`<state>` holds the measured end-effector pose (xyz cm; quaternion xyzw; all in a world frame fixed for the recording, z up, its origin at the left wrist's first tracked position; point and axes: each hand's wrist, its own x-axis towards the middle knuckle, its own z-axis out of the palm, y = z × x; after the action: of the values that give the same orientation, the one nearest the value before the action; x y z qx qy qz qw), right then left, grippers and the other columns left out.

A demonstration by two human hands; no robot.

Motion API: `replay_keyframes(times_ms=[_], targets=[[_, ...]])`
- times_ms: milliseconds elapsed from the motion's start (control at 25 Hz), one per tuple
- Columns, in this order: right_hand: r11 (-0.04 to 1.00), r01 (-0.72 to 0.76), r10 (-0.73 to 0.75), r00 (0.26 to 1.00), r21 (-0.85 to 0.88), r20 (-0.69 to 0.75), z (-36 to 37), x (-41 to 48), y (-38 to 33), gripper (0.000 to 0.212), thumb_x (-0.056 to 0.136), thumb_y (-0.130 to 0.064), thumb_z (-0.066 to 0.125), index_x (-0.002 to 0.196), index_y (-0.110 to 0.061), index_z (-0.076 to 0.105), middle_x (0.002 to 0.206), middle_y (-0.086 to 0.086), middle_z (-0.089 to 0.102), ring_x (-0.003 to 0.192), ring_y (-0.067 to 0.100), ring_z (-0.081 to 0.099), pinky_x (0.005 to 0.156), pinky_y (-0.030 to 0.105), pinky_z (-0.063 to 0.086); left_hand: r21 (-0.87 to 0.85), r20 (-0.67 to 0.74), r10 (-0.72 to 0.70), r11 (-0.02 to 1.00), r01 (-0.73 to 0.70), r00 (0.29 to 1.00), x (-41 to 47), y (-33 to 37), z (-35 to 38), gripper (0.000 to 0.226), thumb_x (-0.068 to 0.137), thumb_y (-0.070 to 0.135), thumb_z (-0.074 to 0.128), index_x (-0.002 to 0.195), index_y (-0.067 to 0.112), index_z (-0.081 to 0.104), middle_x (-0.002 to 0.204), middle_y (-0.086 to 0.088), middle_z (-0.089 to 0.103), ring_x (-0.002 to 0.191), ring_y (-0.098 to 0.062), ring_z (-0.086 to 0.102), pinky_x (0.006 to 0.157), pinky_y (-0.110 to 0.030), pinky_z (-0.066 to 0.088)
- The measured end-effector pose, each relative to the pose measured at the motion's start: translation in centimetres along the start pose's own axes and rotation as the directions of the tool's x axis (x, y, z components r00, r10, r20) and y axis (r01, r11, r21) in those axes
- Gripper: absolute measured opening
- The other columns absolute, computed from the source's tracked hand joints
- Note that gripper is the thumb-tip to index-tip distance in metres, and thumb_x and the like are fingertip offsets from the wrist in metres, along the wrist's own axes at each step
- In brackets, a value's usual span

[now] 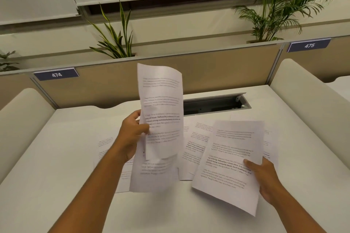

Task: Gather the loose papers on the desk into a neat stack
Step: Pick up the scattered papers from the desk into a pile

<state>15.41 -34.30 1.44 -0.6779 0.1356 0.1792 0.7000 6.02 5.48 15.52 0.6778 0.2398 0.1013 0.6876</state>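
Papers approx half gathered. Left hand (132, 134) grip holds a few raised sheets (161, 119), uneven; right hand (265, 176) grip holds one sheet (231, 161) just above counter (56, 157). Loose sheets (197, 143) remain flat on counter btwn and under both; squaring not yet done.

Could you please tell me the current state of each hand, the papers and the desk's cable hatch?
Left hand: gripping raised, curled sheets.
Right hand: holding a flat sheet by its edge.
Loose papers: scattered, overlapping on the desk.
Cable hatch: open.
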Motion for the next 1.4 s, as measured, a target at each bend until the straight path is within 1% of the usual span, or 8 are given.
replay_keyframes(times_ms=[200, 480, 640, 840, 1000, 1160, 1280, 1400], targets=[[0.998, 0.068, -0.068, 0.984, 0.006, 0.166, 4.4, -0.2, -4.0, 0.036, 0.106, -0.018, 0.064, 0.142, -0.018, 0.065, 0.132, 0.008, 0.078, 0.114, 0.033, 0.076, 0.104, 0.060, 0.058, -0.288, 0.205, -0.030, 0.953, 0.089, 0.978, -1.1, -2.7, 0.1, 0.074, 0.069, -0.007, 0.053, 0.135, 0.020, 0.071, 0.127, -0.011, 0.081, 0.109, -0.037, 0.079, 0.078, -0.050, 0.067], [1.000, -0.006, -0.002, 0.897, 0.016, 0.442, 9.9, -1.9, -6.5, 0.039, 0.104, -0.057, 0.051, 0.131, -0.036, 0.068, 0.123, 0.002, 0.083, 0.107, 0.032, 0.081, 0.088, 0.052, 0.067, -0.121, -0.060, -0.118, 0.987, 0.110, 0.991, -1.2, -7.3, 2.9, 0.028, 0.089, 0.002, 0.070, 0.110, 0.018, 0.078, 0.114, -0.006, 0.085, 0.093, -0.027, 0.083, 0.069, -0.037, 0.066], [1.000, 0.020, -0.020, 0.861, 0.005, 0.508, 10.3, -1.9, -6.1, 0.042, 0.097, -0.039, 0.074, 0.136, -0.023, 0.068, 0.124, 0.010, 0.082, 0.108, 0.037, 0.080, 0.085, 0.052, 0.067, -0.125, -0.132, -0.128, 0.986, 0.112, 0.983, -1.7, -8.4, 3.8, 0.037, 0.089, -0.005, 0.079, 0.115, 0.020, 0.077, 0.117, -0.004, 0.084, 0.102, -0.024, 0.082, 0.080, -0.036, 0.066], [0.986, 0.088, -0.010, 0.884, -0.144, 0.468, 9.8, -1.7, -5.7, 0.042, 0.096, -0.008, 0.073, 0.135, -0.022, 0.065, 0.114, 0.009, 0.083, 0.102, 0.036, 0.081, 0.090, 0.059, 0.066, -0.226, 0.227, -0.256, 0.925, 0.306, 0.940, -3.2, -8.6, 3.5, 0.033, 0.107, 0.023, 0.065, 0.140, 0.018, 0.068, 0.132, -0.010, 0.079, 0.121, -0.034, 0.075, 0.105, -0.058, 0.058], [0.938, 0.295, -0.201, 0.892, -0.184, 0.404, 10.2, -3.0, -7.0, 0.022, 0.100, -0.033, 0.072, 0.121, -0.038, 0.069, 0.113, -0.003, 0.083, 0.097, 0.021, 0.082, 0.081, 0.045, 0.070, -0.001, -0.036, -0.039, 0.999, 0.039, 0.999, -3.6, -5.7, 4.7, 0.024, 0.102, 0.018, 0.070, 0.124, 0.027, 0.073, 0.115, 0.002, 0.084, 0.095, -0.020, 0.083, 0.075, -0.038, 0.069], [0.870, 0.489, -0.453, 0.845, -0.067, 0.285, 10.6, -4.4, -8.3, 0.022, 0.089, -0.046, 0.079, 0.111, -0.040, 0.076, 0.105, -0.015, 0.083, 0.094, 0.008, 0.080, 0.069, 0.027, 0.068, -0.030, -0.052, 0.227, 0.973, -0.229, 0.972, -4.7, -3.3, 5.4, 0.024, 0.091, 0.029, 0.076, 0.111, 0.042, 0.074, 0.108, 0.012, 0.083, 0.099, -0.014, 0.080, 0.066, -0.025, 0.067], [0.865, 0.499, -0.467, 0.839, -0.049, 0.278, 10.3, -4.4, -7.8, 0.037, 0.077, -0.051, 0.086, 0.110, -0.045, 0.072, 0.101, -0.021, 0.081, 0.094, 0.005, 0.078, 0.064, 0.018, 0.065, -0.033, -0.025, 0.265, 0.963, -0.266, 0.964, -5.1, -4.0, 5.3, 0.033, 0.085, 0.023, 0.084, 0.110, 0.042, 0.075, 0.105, 0.009, 0.082, 0.099, -0.013, 0.078, 0.069, -0.023, 0.065], [0.898, 0.432, -0.387, 0.866, -0.086, 0.317, 9.9, -4.3, -5.8, 0.043, 0.074, -0.045, 0.091, 0.108, -0.061, 0.070, 0.101, -0.023, 0.079, 0.097, 0.013, 0.076, 0.064, 0.017, 0.063, 0.054, -0.001, 0.151, 0.987, -0.151, 0.988, -5.2, -6.7, 5.8, 0.041, 0.091, 0.012, 0.083, 0.125, 0.031, 0.070, 0.118, 0.001, 0.078, 0.111, -0.023, 0.073, 0.088, -0.042, 0.067]])
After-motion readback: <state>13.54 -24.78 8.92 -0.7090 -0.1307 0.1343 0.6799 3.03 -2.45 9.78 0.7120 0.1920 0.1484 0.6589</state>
